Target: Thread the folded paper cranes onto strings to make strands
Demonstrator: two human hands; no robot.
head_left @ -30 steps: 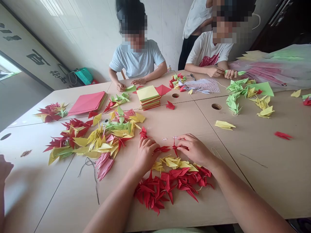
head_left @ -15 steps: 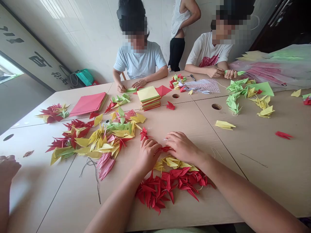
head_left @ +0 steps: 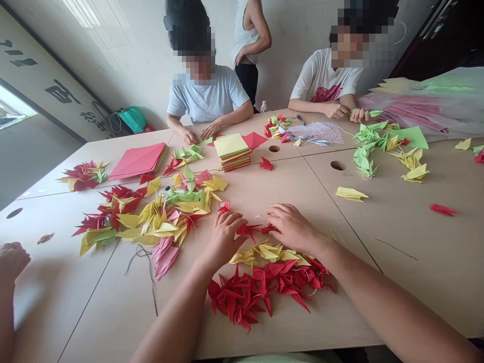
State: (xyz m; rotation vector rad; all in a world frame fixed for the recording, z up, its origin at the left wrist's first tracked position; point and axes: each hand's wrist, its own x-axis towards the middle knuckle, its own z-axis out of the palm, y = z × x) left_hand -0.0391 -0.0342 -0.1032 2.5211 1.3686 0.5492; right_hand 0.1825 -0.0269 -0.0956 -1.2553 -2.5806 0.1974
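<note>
Small red folded paper pieces [head_left: 248, 230] lie on the table between my hands. My left hand [head_left: 227, 237] rests beside them, its fingers curved and spread, with another red piece [head_left: 224, 207] just past its fingertips. Over the right end of the red pieces is my right hand [head_left: 293, 228], fingers bent and touching or covering one; its grip is hidden. Nearer to me lies a string of yellow folded pieces [head_left: 269, 251], and below it a heap of red folded cranes [head_left: 242, 300].
A large mixed heap of folded paper [head_left: 151, 217] is at left. Beyond are a paper stack [head_left: 231, 151] and red sheets [head_left: 138, 160]. Two people sit across the table [head_left: 416, 252], one folding green paper; a third stands behind. Another person's hand [head_left: 13, 259] is at the left edge.
My hands have moved apart, showing more of the red pieces between them. The seated person in light blue and the standing person have shifted left.
</note>
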